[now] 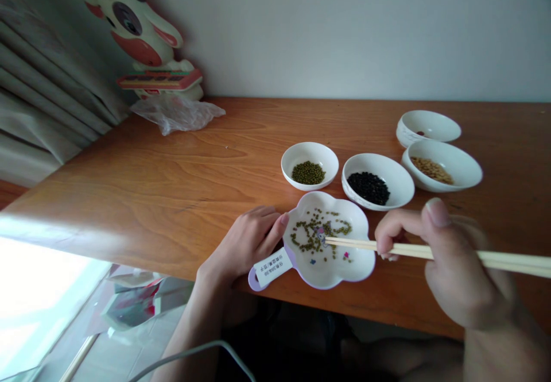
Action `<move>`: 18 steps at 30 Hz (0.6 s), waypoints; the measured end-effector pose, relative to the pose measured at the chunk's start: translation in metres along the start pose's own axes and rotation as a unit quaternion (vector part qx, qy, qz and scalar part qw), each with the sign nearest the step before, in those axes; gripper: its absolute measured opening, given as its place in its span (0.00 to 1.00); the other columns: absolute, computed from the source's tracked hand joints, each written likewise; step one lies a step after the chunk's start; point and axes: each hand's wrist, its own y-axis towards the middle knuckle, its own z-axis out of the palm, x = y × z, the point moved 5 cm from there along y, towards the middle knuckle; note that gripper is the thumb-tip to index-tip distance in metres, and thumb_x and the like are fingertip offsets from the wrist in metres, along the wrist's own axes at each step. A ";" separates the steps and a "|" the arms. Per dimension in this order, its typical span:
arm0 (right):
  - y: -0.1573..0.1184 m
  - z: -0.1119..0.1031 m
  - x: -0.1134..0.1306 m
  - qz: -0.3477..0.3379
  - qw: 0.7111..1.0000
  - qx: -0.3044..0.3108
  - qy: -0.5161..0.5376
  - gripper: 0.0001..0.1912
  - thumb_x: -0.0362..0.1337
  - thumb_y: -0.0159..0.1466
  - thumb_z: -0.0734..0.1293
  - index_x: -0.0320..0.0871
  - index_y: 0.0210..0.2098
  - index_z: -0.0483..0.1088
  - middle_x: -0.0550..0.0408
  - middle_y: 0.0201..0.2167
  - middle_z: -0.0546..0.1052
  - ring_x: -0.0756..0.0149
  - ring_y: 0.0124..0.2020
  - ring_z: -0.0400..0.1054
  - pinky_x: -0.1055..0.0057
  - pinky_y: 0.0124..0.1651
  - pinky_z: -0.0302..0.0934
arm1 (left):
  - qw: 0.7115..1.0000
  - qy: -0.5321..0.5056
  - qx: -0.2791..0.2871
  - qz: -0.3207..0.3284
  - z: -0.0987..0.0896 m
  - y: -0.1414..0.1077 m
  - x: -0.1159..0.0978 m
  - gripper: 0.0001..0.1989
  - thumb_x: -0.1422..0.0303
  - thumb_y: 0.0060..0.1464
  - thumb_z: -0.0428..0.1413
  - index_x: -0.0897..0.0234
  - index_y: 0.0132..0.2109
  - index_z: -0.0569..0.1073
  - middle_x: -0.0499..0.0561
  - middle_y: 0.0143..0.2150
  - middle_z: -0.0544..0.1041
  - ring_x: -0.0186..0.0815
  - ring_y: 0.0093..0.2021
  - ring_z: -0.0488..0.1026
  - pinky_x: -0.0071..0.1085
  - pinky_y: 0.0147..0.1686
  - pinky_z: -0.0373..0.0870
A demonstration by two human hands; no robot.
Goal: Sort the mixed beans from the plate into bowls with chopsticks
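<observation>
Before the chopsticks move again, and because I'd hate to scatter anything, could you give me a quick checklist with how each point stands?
1. Chopsticks held in the right hand: ok.
2. Left hand at the rim of the flower-shaped dish: ok, beside the handle.
3. Chopstick tips inside the dish: ok, they are over its printed middle.
4. A bean pinched between the tips: cannot tell, too small to see.
5. Green beans in the dish gathered in one pile: not ok, they are spread about.
6. Bowl of green beans upright: ok, just beyond the dish.
</observation>
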 end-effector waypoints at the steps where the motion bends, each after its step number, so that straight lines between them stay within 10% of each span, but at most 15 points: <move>1: 0.000 -0.001 0.000 0.001 1.000 -0.001 0.002 0.36 0.58 0.78 0.50 0.49 0.27 0.76 0.55 0.25 0.77 0.61 0.31 0.70 0.63 0.38 0.61 | 1.000 0.000 -0.001 0.000 0.000 0.000 0.000 0.27 0.56 0.79 0.39 0.62 0.34 0.70 0.51 0.35 0.75 0.36 0.35 0.71 0.34 0.42 0.67; 18: 0.004 0.008 -0.007 0.012 0.998 0.064 -0.016 0.36 0.61 0.77 0.47 0.48 0.29 0.72 0.53 0.26 0.75 0.60 0.30 0.68 0.64 0.32 0.57 | 1.000 0.004 -0.002 0.002 0.001 0.002 -0.001 0.27 0.56 0.79 0.39 0.62 0.34 0.70 0.52 0.36 0.76 0.36 0.35 0.71 0.34 0.42 0.67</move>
